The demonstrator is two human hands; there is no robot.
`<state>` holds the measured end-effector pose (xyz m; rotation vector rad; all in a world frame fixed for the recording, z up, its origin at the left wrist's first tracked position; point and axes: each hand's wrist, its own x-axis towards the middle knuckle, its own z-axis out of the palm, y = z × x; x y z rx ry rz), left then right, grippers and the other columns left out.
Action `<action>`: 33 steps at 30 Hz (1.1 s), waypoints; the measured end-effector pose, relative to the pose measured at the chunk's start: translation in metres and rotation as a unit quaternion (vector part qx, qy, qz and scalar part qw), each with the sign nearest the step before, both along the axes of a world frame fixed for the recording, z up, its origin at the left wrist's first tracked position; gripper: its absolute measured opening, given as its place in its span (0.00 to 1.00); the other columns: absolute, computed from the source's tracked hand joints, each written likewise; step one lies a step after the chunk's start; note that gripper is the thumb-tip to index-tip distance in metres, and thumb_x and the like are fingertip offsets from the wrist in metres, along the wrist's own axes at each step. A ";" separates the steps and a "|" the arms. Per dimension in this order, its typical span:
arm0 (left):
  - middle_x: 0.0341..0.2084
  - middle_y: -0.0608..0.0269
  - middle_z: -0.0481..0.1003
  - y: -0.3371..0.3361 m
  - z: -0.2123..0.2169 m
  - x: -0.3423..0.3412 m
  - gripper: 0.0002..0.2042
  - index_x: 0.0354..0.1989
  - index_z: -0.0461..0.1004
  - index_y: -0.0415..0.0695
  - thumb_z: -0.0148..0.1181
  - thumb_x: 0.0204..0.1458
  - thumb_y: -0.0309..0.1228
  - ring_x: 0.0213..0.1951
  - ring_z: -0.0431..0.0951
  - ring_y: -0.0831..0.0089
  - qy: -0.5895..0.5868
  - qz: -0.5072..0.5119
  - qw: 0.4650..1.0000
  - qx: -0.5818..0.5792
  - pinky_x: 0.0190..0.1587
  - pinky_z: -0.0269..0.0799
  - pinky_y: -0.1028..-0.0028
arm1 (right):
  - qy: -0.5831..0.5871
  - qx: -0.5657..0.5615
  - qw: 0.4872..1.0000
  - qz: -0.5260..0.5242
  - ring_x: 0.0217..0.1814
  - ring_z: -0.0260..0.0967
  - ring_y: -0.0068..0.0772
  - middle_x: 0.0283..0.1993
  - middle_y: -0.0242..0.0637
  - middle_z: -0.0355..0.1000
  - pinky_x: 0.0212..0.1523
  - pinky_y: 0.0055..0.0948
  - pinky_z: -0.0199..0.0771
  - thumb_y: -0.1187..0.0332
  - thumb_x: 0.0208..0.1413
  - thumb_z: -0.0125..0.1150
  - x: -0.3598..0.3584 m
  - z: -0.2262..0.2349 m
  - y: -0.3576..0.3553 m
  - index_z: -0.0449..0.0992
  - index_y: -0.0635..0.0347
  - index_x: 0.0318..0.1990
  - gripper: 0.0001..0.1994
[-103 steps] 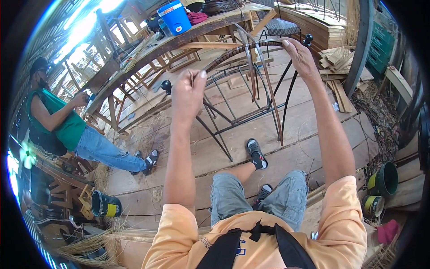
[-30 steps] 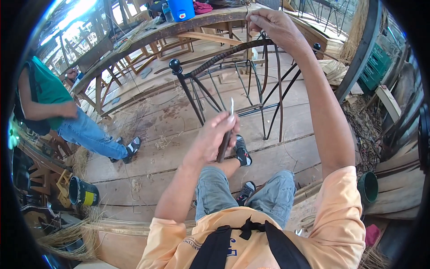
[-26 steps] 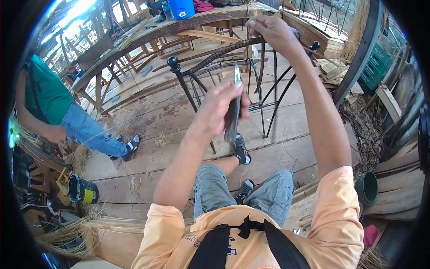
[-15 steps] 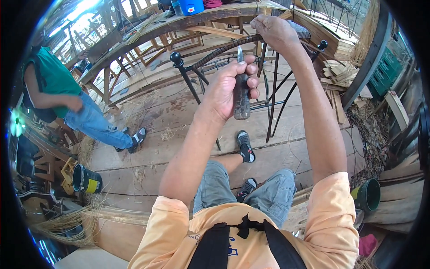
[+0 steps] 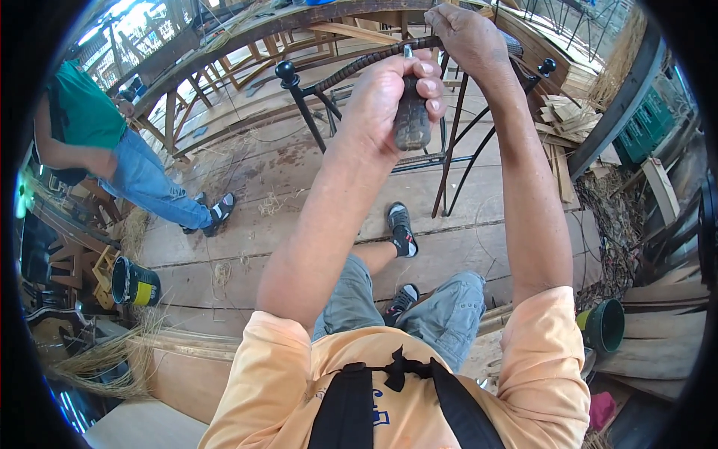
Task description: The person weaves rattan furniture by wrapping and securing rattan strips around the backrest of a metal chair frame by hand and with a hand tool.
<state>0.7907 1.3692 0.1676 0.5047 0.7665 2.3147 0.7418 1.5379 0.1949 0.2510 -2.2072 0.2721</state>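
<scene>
My left hand is closed round the dark, worn handle of a short-bladed hand tool. Its metal tip points away from me, close to a curved rail wrapped in brown strip. That rail belongs to a black metal frame with a round black knob at its left corner and another knob at the right. At the rail's right part, my right hand is closed with its fingertips pinched together. What lies between those fingers is hidden.
A long wooden workbench curves across the back. To the left stands a person in a green top. Buckets sit at left and right. Stacked wood pieces lie beyond my right arm; fibre scraps litter the plank floor.
My left hand has moved up and away, bringing the tool's tip to the wrapped rail. My right hand remains at the rail, slightly higher in the picture. The view has shifted a little.
</scene>
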 end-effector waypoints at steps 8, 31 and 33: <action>0.22 0.68 0.65 0.022 0.006 0.009 0.05 0.38 0.64 0.41 0.43 0.55 0.26 0.19 0.65 0.80 0.092 0.180 0.974 -0.107 0.20 0.66 0.77 | -0.016 -0.038 0.997 -0.058 0.40 0.72 0.56 0.36 0.47 0.75 0.38 0.48 0.71 0.48 0.61 0.45 -0.007 -0.013 0.007 0.73 0.49 0.45 0.18; 0.24 0.71 0.66 -0.067 -0.049 0.003 0.12 0.48 0.71 0.43 0.44 0.63 0.33 0.22 0.64 0.85 0.388 0.314 0.799 -0.335 0.24 0.62 0.83 | -0.116 0.274 0.950 -0.098 0.44 0.71 0.48 0.36 0.46 0.74 0.46 0.43 0.69 0.60 0.53 0.58 0.045 0.039 -0.058 0.75 0.63 0.33 0.13; 0.24 0.71 0.67 -0.067 -0.041 -0.025 0.12 0.48 0.71 0.42 0.44 0.64 0.34 0.21 0.66 0.85 0.439 0.379 0.747 -0.326 0.23 0.62 0.84 | -0.119 0.301 0.943 -0.081 0.42 0.72 0.50 0.34 0.49 0.74 0.45 0.42 0.71 0.60 0.53 0.58 0.053 0.046 -0.066 0.75 0.64 0.33 0.14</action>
